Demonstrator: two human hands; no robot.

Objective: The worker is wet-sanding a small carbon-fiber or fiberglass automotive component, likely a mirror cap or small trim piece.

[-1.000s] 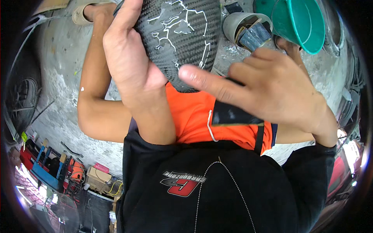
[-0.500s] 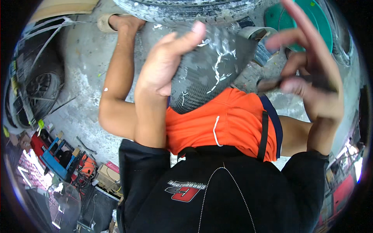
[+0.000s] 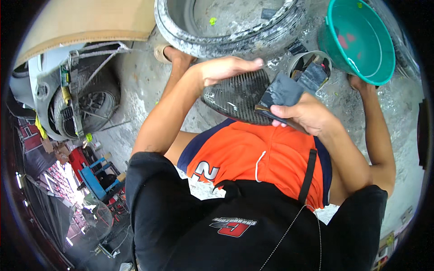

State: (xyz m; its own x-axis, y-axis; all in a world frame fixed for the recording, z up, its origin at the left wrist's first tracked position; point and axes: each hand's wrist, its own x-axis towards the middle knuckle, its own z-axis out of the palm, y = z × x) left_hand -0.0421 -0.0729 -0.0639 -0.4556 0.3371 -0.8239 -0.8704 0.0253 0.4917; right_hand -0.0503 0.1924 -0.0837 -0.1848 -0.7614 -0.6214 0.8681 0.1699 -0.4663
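Note:
A glossy, wet-looking carbon-fibre shell (image 3: pixel 235 97), dark and curved with a woven pattern, is held above my lap. My left hand (image 3: pixel 228 68) grips it along its far left edge, the thumb stretched over the top and the other fingers largely hidden. My right hand (image 3: pixel 309 113) is closed on a folded piece of dark grey sandpaper (image 3: pixel 281 92) with a brownish edge, the thumb pressing on its near side. The sandpaper overlaps the shell's right end; whether it touches the surface I cannot tell.
A wet, whitish-streaked tyre (image 3: pixel 226 47) lies ahead on the concrete floor. Right of it are a small white bucket (image 3: pixel 328 63) with dark sheets at its mouth and a green basin (image 3: pixel 332 36) of water. A wheel (image 3: pixel 95 106) and car parts stand left.
My right hand has come down leftward from its raised, blurred position to the shell's right end. The shell has turned in my left hand. The view has shifted, showing more of the tyre and basin.

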